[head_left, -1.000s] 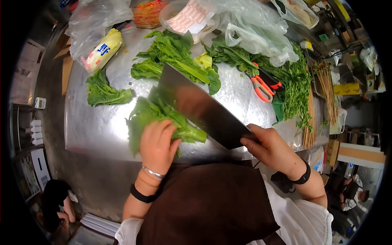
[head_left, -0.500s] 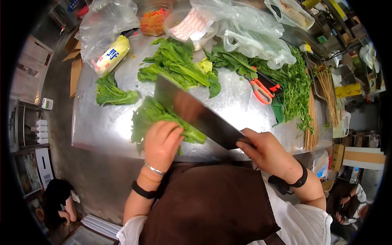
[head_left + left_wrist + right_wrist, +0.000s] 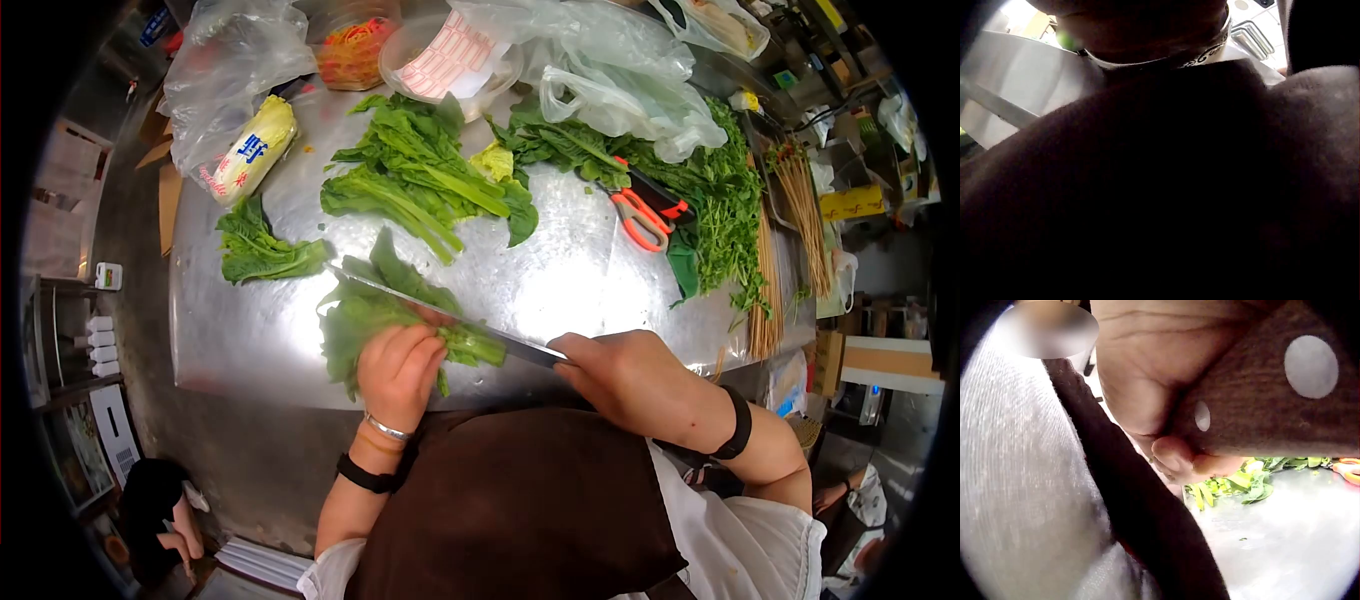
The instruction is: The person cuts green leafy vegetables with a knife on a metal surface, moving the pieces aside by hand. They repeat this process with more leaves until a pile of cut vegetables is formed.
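In the head view the left hand [image 3: 402, 372], its fingers curled, holds down a leafy green stalk [image 3: 350, 328] near the table's front edge. A broad cleaver [image 3: 490, 338] lies across those leaves, nearly edge-on to the camera, just beyond the left fingers. Its handle is gripped by the right hand [image 3: 635, 380]. The right wrist view shows the right hand [image 3: 1166, 381] wrapped around the wooden handle [image 3: 1260, 394] with pale round rivets. Dark, close shapes fill most of the left wrist view. Whether the blade touches the table is hidden.
Beyond the hands lie a pile of leafy greens [image 3: 420, 165], a smaller leaf bunch [image 3: 262, 245] and a wrapped cabbage [image 3: 255, 150]. Orange-handled scissors [image 3: 640, 220], herbs [image 3: 730, 215] and skewers [image 3: 765, 290] are at right. Plastic bags [image 3: 630, 95] and a round bowl [image 3: 480, 85] stand behind.
The cleaver has come down and turned from showing its broad face to nearly edge-on over the leaves. The right hand has shifted slightly left. The left hand stays on the greens.
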Available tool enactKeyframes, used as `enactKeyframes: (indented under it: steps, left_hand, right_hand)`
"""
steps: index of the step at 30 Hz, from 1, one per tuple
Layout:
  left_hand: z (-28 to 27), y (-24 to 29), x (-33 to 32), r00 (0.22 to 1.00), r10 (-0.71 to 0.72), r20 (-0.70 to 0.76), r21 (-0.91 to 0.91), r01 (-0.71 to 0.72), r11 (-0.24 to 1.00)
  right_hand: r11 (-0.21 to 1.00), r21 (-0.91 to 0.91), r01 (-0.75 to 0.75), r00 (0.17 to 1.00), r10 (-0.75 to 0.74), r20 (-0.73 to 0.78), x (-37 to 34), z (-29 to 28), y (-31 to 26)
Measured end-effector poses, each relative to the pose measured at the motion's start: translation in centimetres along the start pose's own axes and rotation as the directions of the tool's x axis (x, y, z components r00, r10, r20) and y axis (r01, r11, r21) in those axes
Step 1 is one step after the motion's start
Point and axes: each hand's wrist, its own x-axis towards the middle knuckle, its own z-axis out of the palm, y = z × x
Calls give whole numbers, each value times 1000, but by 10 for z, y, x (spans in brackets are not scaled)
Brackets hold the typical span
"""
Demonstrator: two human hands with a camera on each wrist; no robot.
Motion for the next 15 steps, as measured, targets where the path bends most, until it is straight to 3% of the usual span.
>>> enactKeyframes:
  steps: [7,15]
  left_hand:
    - [-2,0,2,998,-59,18,-46,60,997]
    - [-1,1,4,995,-84,57,-53,87,995]
  right_hand:
    - [999,-6,39,997,-38,66,8,2,0]
    - [999,-39,-25,990,30,135,8,10,-3]
